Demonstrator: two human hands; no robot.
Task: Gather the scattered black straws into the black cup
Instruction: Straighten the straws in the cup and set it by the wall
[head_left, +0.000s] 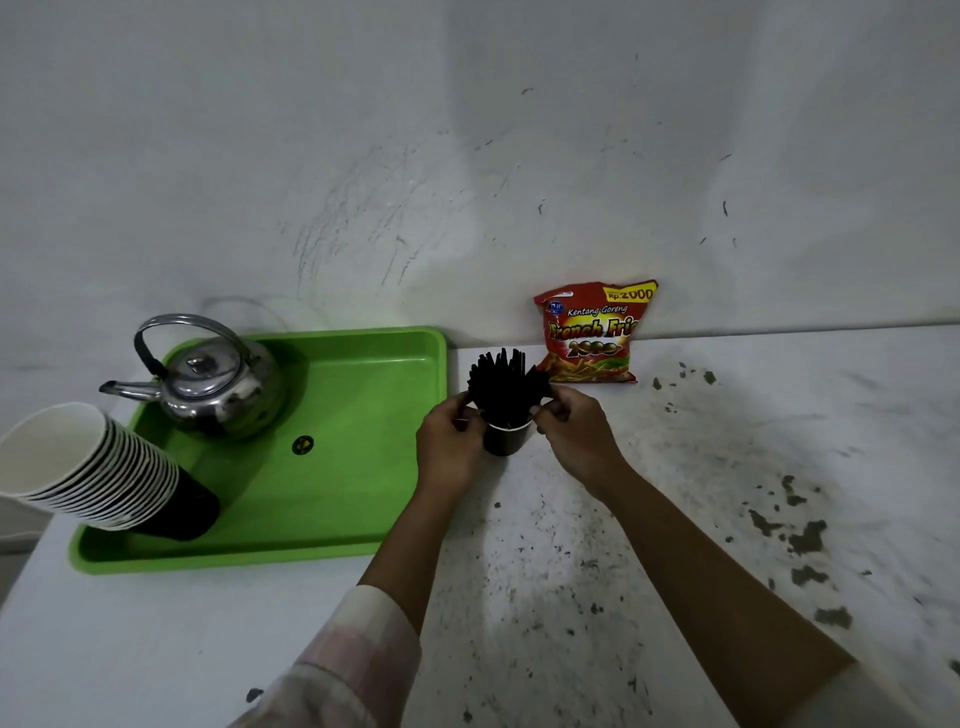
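Two hands — left hand (449, 441), right hand (574, 431) — flank one black cup (504, 441).

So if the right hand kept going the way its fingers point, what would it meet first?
The right hand points left, toward the cup. Its fingertips already sit at the bundle of black straws standing in the black cup, so the straws come first, probably; depth is hard to judge.

Kettle (210, 382): polished metal, mirror-glossy, dark handle grip. Tray (363, 540): green plastic, smooth, slight sheen. Stacked cups (93, 467): paper, matt white inside, black outside. Black cup (503, 439): paper, matt, white rim. Straws (501, 382): black plastic, dull. Snack bag (592, 332): glossy printed foil. Table (727, 467): white, worn, chipped dark patches. Sleeve (353, 660): soft checked cloth.
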